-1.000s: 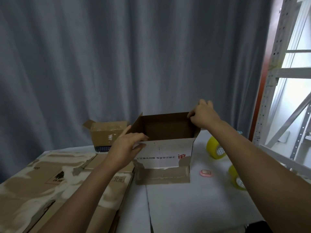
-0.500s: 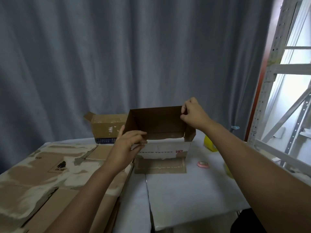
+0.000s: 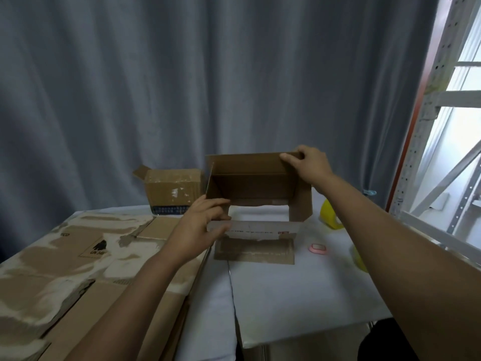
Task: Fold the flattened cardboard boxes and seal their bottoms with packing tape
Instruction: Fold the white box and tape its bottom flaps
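Your left hand (image 3: pixel 200 227) sits near center, fingers curled and pointing toward 3 o'clock, pinching an edge. Your right hand (image 3: pixel 308 162) is higher, toward 1 o'clock, fingers hooked over a rim. Both forearms are bare and stretch forward.

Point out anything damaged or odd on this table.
The flattened cardboard boxes stacked at left have their outer paper torn away in pale, ragged patches. The folded box at the back shows similar scuffs. The box held by the left hand and right hand has an uneven, torn lower edge.
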